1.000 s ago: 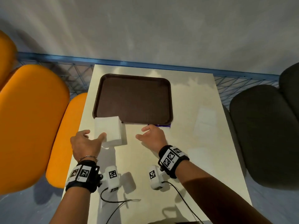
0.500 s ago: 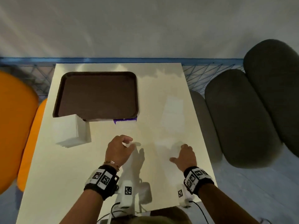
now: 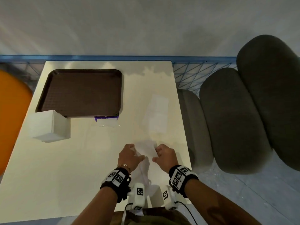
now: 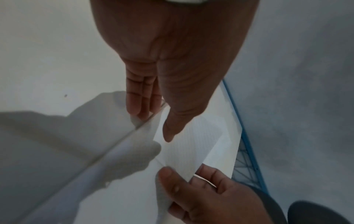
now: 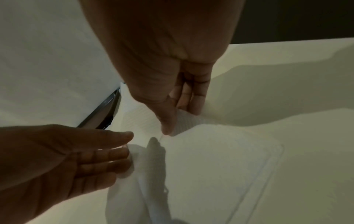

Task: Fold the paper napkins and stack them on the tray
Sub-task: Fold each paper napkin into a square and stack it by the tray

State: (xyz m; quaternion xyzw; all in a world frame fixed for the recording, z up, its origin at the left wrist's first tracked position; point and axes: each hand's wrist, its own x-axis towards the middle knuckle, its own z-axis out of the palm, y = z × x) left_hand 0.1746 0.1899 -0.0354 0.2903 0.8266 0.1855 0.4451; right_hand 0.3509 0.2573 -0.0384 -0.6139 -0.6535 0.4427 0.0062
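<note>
Near the desk's (image 3: 65, 176) right front edge, both hands pinched one napkin (image 3: 146, 149) — the left hand (image 3: 129, 157) at its left side, the right hand (image 3: 164, 155) at its right, thumb over fingers. Farther off lay the tray (image 3: 53, 78), bare, with a napkin stack (image 3: 47, 125) touching its near-left corner.

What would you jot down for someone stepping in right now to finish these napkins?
Left hand: pinches the left edge of one thin white paper napkin.
Right hand: pinches its right edge.
The napkin is at the near right of the white table.
Stack of white napkins: beside the near-left corner of the dark brown plastic tray.
Done: nothing on the tray.
Left: fold this napkin, place it, repeat.
</note>
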